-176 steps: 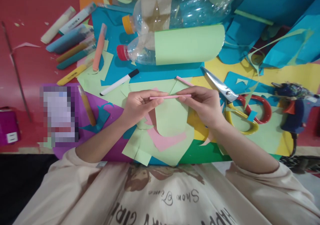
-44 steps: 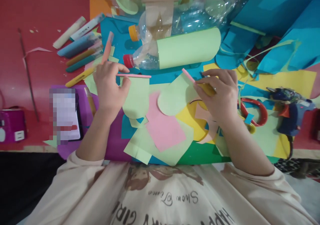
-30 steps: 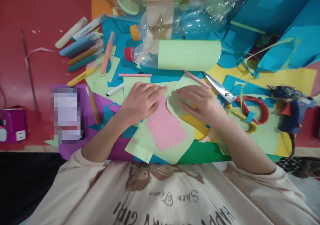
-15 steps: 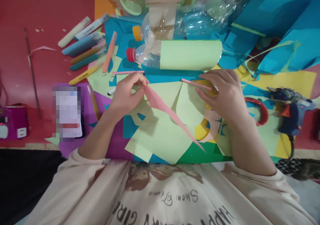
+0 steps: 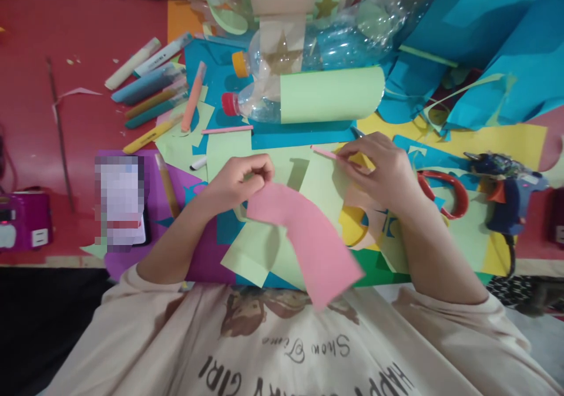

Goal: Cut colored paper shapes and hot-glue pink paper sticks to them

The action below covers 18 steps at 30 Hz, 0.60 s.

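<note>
A curved piece of pink paper (image 5: 304,225) hangs from my left hand (image 5: 244,178), whose thumb and fingers pinch its upper left corner. Between the fingertips of my right hand (image 5: 374,164) is a thin pink paper strip (image 5: 324,152), its free end pointing left. Red-handled scissors (image 5: 460,199) lie partly beneath my right hand and wrist. Pale green paper sheets (image 5: 282,167) spread below both hands. Beyond my left hand, another narrow pink strip (image 5: 227,130) rests on the paper.
A bottle wrapped in green paper (image 5: 332,94) lies beyond my hands, with an orange-capped bottle (image 5: 240,64) behind it. Several markers (image 5: 147,84) and a phone (image 5: 123,202) are at left. A glue gun (image 5: 513,193) lies at right, below blue paper (image 5: 497,102).
The pink paper has turned from nearly edge-on to showing its broad face. My left hand has shifted slightly right and nearer, and my right hand slightly nearer, still with the strip.
</note>
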### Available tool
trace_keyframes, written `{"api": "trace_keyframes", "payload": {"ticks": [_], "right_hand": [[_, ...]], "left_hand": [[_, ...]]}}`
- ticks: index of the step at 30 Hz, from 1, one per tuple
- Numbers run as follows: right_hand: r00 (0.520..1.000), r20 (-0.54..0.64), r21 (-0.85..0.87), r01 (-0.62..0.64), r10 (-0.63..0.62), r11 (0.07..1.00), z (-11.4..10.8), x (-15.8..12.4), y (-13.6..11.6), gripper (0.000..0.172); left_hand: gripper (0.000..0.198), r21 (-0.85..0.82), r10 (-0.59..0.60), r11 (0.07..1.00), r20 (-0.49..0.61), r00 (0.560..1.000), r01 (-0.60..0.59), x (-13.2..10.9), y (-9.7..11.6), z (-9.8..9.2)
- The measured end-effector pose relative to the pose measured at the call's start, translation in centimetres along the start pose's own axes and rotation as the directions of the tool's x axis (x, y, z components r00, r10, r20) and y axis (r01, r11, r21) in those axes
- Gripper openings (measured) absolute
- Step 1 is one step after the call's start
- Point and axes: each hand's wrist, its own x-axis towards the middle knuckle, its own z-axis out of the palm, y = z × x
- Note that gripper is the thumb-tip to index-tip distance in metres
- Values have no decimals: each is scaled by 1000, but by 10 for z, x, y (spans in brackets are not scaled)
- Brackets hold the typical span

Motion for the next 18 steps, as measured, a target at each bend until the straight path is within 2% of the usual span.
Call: {"api": "trace_keyframes", "payload": {"ticks": [4,7,10,13,18], "right_hand": [[1000,13,6,18,-18,1000,12,5,-10,8],[998,12,-70,55,-55,996,26,13,-20,11],[997,22,-180,75,-72,981,41,24,-27,14],[999,30,-272,34,-27,962,53,37,-30,17],[997,44,-312,-42,58,949,62,54,-29,22]], "left_hand": [[15,-32,-31,999,215,976,38,1,5,-3],[19,3,-14,1000,276,961,14,2,5,-2],[19,-23,35,999,251,967,-30,1,3,-1],[20,-37,83,996,209,974,-77,1,0,3],[20,3,45,999,163,986,-46,2,-1,12]]}}
